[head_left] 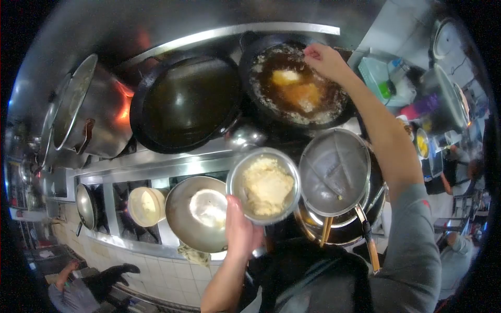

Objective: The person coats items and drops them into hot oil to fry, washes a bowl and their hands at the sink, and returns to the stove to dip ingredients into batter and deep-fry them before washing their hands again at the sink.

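Observation:
A metal bowl (pixel 296 180) of pale, lumpy batter (pixel 267 186) is held from below and at its left rim by my left hand (pixel 241 229). My right hand (pixel 326 60) reaches over the upper right of a black wok (pixel 250 104) of bubbling brown oil. Its fingers are bunched together, and whatever they hold, if anything, is too small to make out. In the oil float a pale yellow piece (pixel 286 77) and a more golden, blurred mass (pixel 303 96).
A second black wok (pixel 188 104) of dark oil is left of the first. A round strainer (pixel 335 172) rests over a pot at right. Left are a steel stockpot (pixel 107 115), an empty pan (pixel 180 219) and a tub (pixel 143 207). Other people (pixel 78 289) appear at the lower edges.

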`<state>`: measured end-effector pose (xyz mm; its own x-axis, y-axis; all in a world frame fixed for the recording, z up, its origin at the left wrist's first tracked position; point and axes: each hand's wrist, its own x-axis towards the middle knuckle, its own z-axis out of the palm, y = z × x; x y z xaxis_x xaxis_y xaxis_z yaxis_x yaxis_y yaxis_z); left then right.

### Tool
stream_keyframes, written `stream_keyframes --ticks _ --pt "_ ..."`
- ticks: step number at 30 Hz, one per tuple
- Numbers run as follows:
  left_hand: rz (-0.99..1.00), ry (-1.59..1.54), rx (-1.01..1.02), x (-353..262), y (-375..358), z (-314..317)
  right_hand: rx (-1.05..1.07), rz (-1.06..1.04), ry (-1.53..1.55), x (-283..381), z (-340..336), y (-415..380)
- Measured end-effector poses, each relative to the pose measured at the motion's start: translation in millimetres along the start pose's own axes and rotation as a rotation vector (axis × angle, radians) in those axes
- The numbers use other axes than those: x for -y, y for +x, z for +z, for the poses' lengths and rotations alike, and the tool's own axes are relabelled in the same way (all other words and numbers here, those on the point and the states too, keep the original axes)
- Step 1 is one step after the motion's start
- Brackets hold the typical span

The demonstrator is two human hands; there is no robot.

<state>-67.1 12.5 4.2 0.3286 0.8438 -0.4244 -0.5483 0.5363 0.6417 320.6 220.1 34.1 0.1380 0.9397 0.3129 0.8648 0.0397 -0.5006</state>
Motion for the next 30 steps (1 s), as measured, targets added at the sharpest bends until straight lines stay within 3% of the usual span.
stream_keyframes --ticks 4,5,10,11,15,19,24,26,30 --pt "0.019 -0.078 0.065 0 27 19 0.18 0.038 0.104 60 -30 -51" --pt "0.026 -0.076 0.058 1 32 22 0.176 -0.101 0.068 67 -30 -64" --pt "0.08 -0.088 0.102 12 45 29 0.366 -0.222 0.141 129 -23 -133" --pt "0.113 -0.109 0.106 14 44 32 0.5 -0.225 0.086 141 -26 -140" --pt "0.199 -0.056 0.15 26 44 27 0.431 -0.351 0.03 148 -1 -178" --pt "0.235 -0.013 0.106 28 39 28 0.482 -0.344 -0.031 156 7 -181" --pt "0.26 -0.044 0.086 32 43 25 0.506 -0.157 0.055 165 11 -176" --pt "0.337 0.001 0.11 35 51 20 0.483 -0.148 0.087 161 19 -175" --pt "0.302 -0.016 0.089 26 47 26 0.478 -0.127 0.155 160 19 -173"
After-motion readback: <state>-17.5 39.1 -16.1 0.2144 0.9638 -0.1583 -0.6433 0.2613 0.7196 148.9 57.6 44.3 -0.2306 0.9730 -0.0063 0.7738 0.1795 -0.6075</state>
